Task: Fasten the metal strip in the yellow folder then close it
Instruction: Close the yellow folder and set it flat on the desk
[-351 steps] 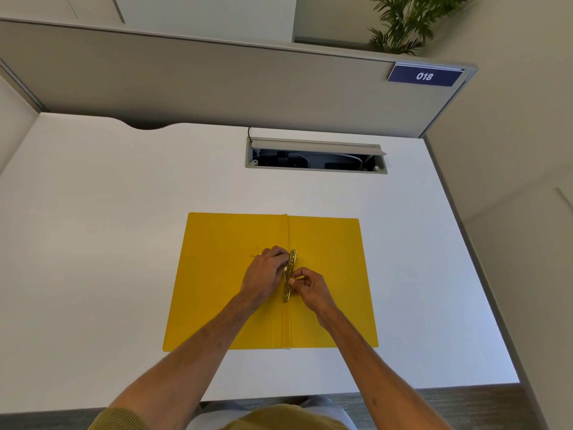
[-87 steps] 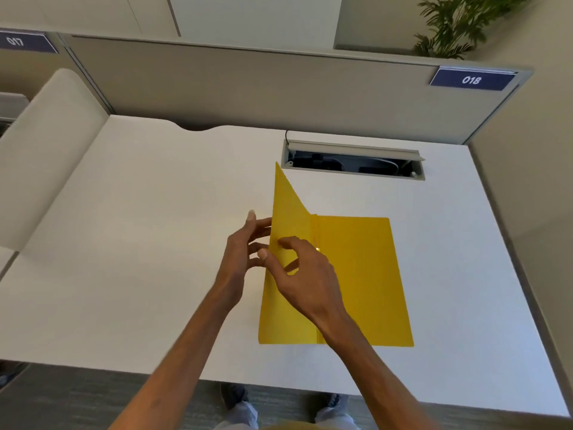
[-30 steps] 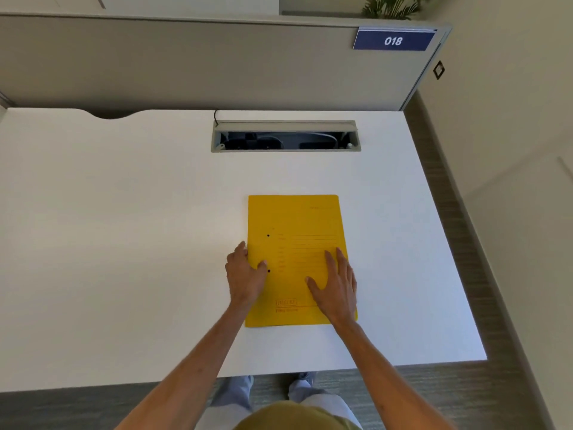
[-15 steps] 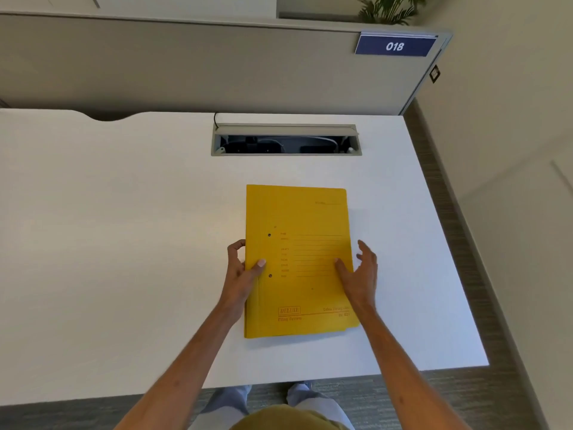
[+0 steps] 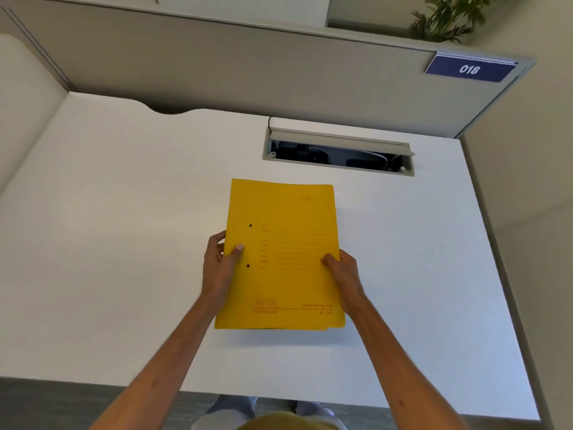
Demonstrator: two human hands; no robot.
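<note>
White bench (image 5: 124, 243), open cable tray (image 5: 338, 153) at 12 o'clock of folder, "018" sign (image 5: 469, 69) on partition at 1 o'clock, nothing blocking. Yellow folder (image 5: 288, 274) closed, cover w/ red print, two punch holes near spine, held above bench centre. Left hand (image 5: 218, 265) grip clamped on spine edge, right hand (image 5: 344, 274) on open edge.

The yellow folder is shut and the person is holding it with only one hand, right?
Not quite. The yellow folder is shut, but the head view shows both hands holding it: the left hand grips its left edge and the right hand grips its right edge.
</note>
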